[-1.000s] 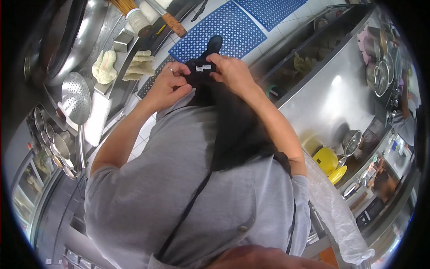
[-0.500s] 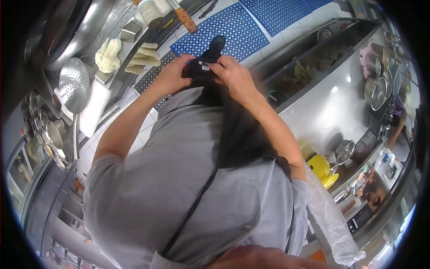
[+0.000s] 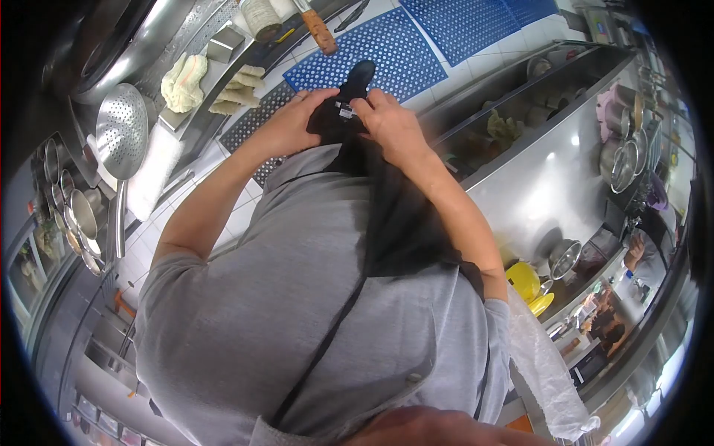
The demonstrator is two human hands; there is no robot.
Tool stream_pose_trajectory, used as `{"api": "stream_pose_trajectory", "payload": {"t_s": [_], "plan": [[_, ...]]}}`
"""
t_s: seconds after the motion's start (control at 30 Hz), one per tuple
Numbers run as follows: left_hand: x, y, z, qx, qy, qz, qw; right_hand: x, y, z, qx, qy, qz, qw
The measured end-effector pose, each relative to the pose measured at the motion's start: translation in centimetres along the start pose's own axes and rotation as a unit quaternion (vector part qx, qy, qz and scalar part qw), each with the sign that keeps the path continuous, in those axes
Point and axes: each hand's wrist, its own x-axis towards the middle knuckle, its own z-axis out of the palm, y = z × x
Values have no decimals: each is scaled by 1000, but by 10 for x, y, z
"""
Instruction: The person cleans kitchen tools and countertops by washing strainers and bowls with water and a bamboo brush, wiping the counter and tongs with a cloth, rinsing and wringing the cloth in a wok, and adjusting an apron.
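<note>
At my waist, a black apron [image 3: 405, 215] hangs folded over the front of my grey shirt [image 3: 290, 282]. My left hand [image 3: 301, 120] grips the left edge of the black cloth, thumb and fingers pinching it. The opposite edge is held by my right hand [image 3: 390, 126], whose fingers curl over it near a small white label [image 3: 344, 111]. Fingertips of both hands are partly hidden behind the cloth. A black shoe [image 3: 361, 74] shows just beyond them on the floor.
A perforated skimmer [image 3: 123, 130] and pale gloves [image 3: 183, 83] lie to my left. Blue perforated mats [image 3: 379, 48] cover floor ahead. On my right is a steel counter [image 3: 520, 171] with yellow bowls [image 3: 523, 282] and a strainer [image 3: 565, 259]. Another person's hand [image 3: 634, 251] shows at far right.
My hands keep hold of the apron and have shifted only slightly. The view has tilted a little. At far right the other person's arm has moved.
</note>
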Motion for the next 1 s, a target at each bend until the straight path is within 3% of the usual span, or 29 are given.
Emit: {"api": "stream_pose_trajectory", "payload": {"t_s": [0.27,0.53,0.63,0.77,1.0], "plan": [[7,-17,13,-7,72,-122,990,-1,2,1,61,20,10,998],[6,-29,17,-22,150,-68,986,-7,-2,-2,120,29,15,992],[2,-22,14,-11,162,-60,985,-10,3,4,158,27,-35,987],[3,-11,7,-16,151,-51,987,-12,-6,6,206,33,14,978],[7,-10,4,134,109,11,985,-14,1,12,202,63,24,977]]}}
